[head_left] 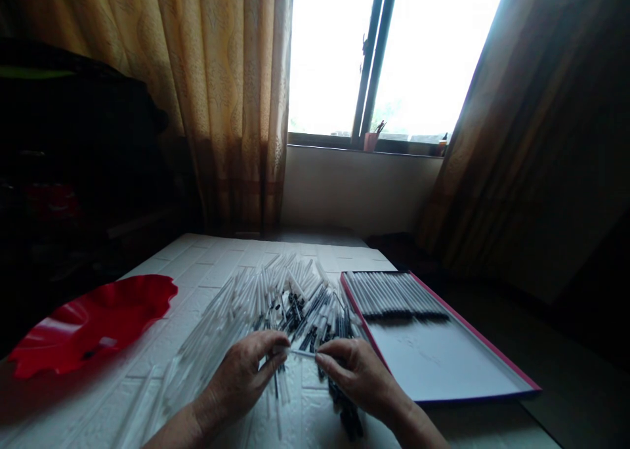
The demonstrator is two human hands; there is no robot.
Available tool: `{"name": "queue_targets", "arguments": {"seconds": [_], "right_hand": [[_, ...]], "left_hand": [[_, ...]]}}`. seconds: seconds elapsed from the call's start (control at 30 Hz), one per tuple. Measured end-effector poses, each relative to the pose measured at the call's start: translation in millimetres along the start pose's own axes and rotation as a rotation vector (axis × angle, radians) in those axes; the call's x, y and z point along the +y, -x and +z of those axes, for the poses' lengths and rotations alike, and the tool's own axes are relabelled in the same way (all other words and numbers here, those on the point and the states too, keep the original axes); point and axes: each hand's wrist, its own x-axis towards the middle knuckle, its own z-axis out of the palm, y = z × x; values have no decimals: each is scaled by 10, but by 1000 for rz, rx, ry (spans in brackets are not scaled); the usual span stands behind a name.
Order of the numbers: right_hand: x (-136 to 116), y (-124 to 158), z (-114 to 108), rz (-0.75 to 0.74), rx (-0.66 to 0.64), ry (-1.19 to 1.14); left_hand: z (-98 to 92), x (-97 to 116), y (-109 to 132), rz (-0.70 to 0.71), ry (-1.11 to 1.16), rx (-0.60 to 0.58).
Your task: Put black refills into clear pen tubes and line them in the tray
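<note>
A thin whitish stick that looks like a pen refill runs level between my two hands, low over the table. My left hand is closed, its thumb and fingertips pinching the left end. Thumb and forefinger of my right hand pinch the right end. The fingers hide both ends, so I cannot tell whether a second part is joined there. Just beyond my hands lies a loose heap of clear pen barrels, mixed with dark-tipped pen parts. More black pieces lie beside and below my right hand.
At right, a shallow red-edged box holds a row of pens with black ends. A wavy-rimmed red plastic bowl stands at left on the white brick-patterned table. Behind are curtains and a window with a small cup.
</note>
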Motion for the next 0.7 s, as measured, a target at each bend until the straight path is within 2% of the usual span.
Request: {"name": "queue_targets", "arguments": {"seconds": [0.13,0.3,0.47,0.7], "right_hand": [[-23,-2,4,3,-34,29],[-20,19,-8,-17,-152,80],[-5,31,-1,-45,-208,11],[14,15,61,-36,-208,-20]], "left_hand": [[7,18,5,3,9,-90],[-80,100,-11,10,15,-233],[-129,156,-11,-41,43,-270],[-116,157,-36,-81,106,-334]]}}
